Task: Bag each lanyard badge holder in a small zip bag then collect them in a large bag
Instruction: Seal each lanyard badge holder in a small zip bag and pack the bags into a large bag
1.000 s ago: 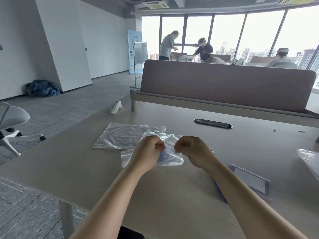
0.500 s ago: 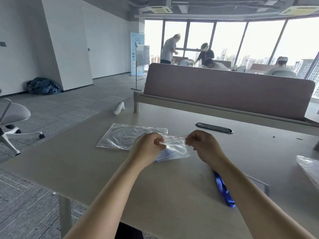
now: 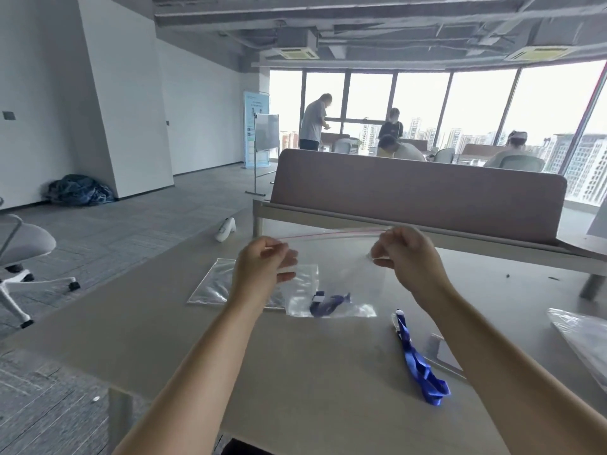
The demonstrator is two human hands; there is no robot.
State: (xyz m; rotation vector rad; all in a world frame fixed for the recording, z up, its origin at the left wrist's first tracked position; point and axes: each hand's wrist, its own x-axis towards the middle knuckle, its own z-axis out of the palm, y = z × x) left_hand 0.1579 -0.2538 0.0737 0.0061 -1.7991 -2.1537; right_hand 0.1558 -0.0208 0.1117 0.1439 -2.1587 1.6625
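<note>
Fingers: the fingers (image 3: 284, 257) of the left hand (image 3: 262, 269) and those of the right hand (image 3: 407, 257) are closed in a pinch, each on one top corner of the small zip bag (image 3: 338, 267).
Zip strip: the red line (image 3: 331, 234) is pulled tight between the two pinches.
Change: one second ago both hands were low and close together on the bag. Half a second ago they were moving apart along the strip. Now they are raised and wide apart, and the bag hangs from them.
Lanyard: the blue lanyard (image 3: 328, 302) sits at the bottom of the hanging bag. Whether the bag's lower edge touches the table (image 3: 328, 399), I cannot tell.
Large bag: what seems to be the large bag (image 3: 208, 284) lies flat toward the table's far left corner, behind the left hand.
Meaning: the seal is probably pressed shut along its whole length, so this piece looks ready for collecting.
Waiting: a second lanyard (image 3: 415, 356) with its clear badge holder (image 3: 441, 353) lies toward the right edge, not yet bagged.
</note>
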